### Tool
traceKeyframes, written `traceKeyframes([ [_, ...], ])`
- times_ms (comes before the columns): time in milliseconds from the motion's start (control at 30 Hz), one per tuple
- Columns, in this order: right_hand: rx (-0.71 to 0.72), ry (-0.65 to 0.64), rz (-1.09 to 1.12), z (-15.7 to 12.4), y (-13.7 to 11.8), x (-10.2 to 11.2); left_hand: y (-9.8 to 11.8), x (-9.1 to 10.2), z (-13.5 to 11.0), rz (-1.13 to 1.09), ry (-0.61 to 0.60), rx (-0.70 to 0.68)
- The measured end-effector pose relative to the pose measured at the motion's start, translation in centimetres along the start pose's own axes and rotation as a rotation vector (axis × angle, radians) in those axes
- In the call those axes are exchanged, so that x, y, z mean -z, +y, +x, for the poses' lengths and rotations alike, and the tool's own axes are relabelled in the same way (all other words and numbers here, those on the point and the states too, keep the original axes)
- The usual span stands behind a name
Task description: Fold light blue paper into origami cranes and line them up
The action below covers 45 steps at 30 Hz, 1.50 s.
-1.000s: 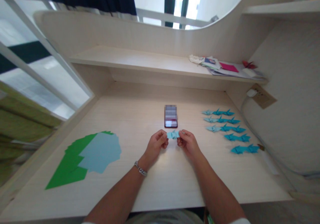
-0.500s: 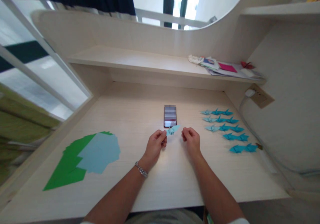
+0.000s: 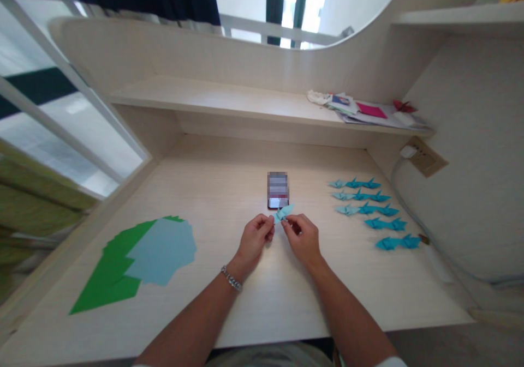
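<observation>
A small light blue folded paper crane [image 3: 283, 213] is held just above the desk, in front of a phone [image 3: 278, 190]. My left hand [image 3: 257, 237] pinches its left end with closed fingers. My right hand [image 3: 302, 237] has its fingertips closed on the crane's right underside. A metal bracelet sits on my left wrist.
Rows of finished blue and teal paper cranes [image 3: 369, 210] lie to the right. A stack of green and light blue paper sheets [image 3: 139, 258] lies at the left. Papers and a red crane rest on the shelf [image 3: 368, 110]. A wall socket [image 3: 423, 157] with a cable is at the right.
Both hands held the crane a second ago. My right hand let go and moved right, then came back and pinched the crane again. The crane now tilts up to the right.
</observation>
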State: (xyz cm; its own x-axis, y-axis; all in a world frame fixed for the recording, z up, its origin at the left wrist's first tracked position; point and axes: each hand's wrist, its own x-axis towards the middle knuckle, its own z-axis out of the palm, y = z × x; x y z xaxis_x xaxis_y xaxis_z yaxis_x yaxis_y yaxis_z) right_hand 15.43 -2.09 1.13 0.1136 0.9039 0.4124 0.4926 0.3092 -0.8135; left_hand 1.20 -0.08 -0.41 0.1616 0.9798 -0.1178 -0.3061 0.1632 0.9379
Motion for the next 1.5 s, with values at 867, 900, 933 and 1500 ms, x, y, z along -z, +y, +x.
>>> traceKeyframes([
  [867,-0.332,0.511,-0.257,-3.0,4.7,8.8,0.9,0.5,-0.2,0.484,-0.096,-0.07],
  [900,-0.369,0.524,-0.274,-3.4,5.3,9.6,0.8,0.5,-0.2,0.495,-0.11,-0.066],
  [933,-0.402,0.543,-0.297,-3.7,5.8,10.2,0.8,0.5,-0.2,0.501,-0.117,-0.071],
  [1500,-0.524,0.538,-0.413,-2.1,9.7,11.9,1.4,0.5,-0.3,0.632,-0.144,-0.081],
])
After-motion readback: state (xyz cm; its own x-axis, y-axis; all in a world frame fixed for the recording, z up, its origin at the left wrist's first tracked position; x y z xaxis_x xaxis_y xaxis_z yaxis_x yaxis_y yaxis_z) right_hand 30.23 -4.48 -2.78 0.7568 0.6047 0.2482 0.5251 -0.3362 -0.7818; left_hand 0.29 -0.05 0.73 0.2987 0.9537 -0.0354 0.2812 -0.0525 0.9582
